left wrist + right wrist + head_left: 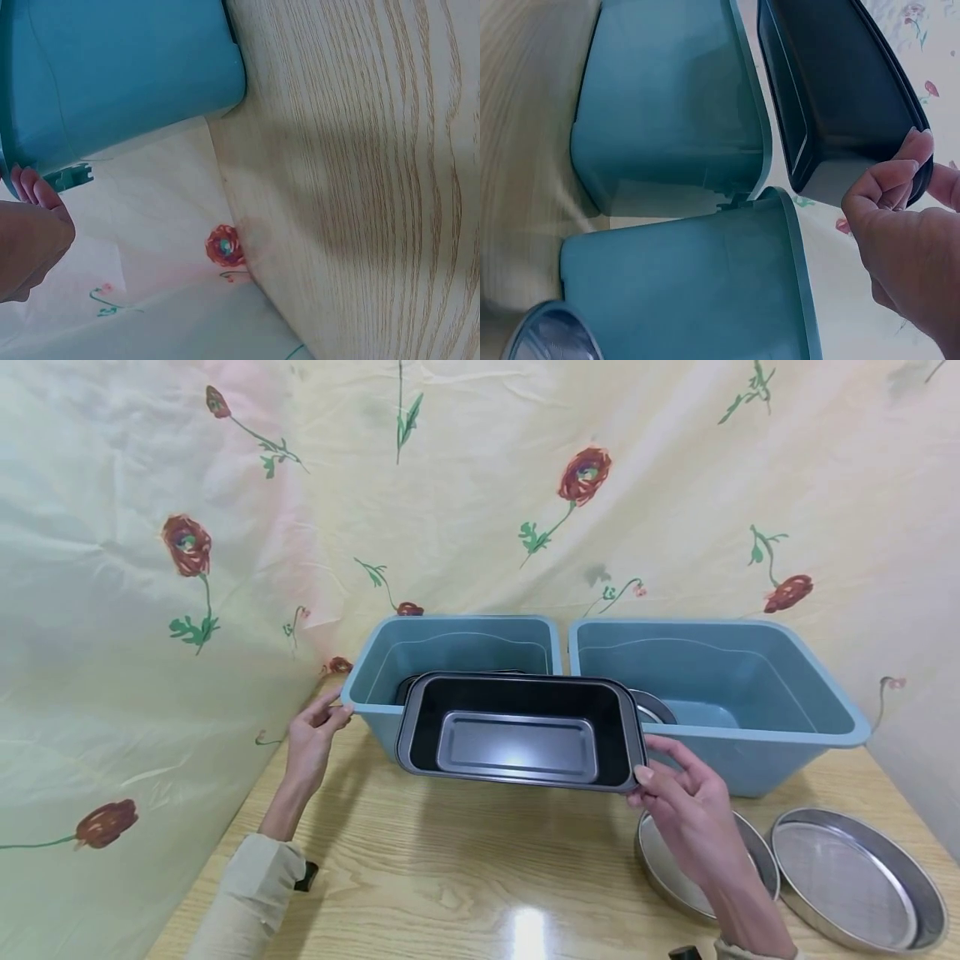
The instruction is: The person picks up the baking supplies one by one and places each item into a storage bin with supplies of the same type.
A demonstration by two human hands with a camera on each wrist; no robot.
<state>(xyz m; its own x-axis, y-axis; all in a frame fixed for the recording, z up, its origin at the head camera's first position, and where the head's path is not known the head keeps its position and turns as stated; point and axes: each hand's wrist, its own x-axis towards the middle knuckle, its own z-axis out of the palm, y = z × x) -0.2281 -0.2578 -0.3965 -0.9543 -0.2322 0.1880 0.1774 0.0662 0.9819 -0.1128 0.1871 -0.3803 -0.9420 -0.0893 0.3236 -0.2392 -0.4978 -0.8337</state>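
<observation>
My right hand (693, 810) pinches the right end of a dark metal loaf pan (517, 747), thumb on the rim and fingers underneath. The pan hangs raised over the table, its hollow tipped toward me, overlapping the fronts of both bins in the head view. Its dark outer side (855, 82) shows in the right wrist view. At the left, my left hand (311, 743) grips the near left corner of a blue-green plastic bin (382, 722). Part of a dark pan (405, 690) shows inside that bin, mostly hidden behind the loaf pan.
A second blue-green bin (750, 764) stands at the right, with a round metal edge (654, 706) inside it. Two round metal pans, one (671, 864) partly under my right forearm and another (847, 885), lie on the wooden table (420, 877). Flowered cloth (465, 527) hangs behind.
</observation>
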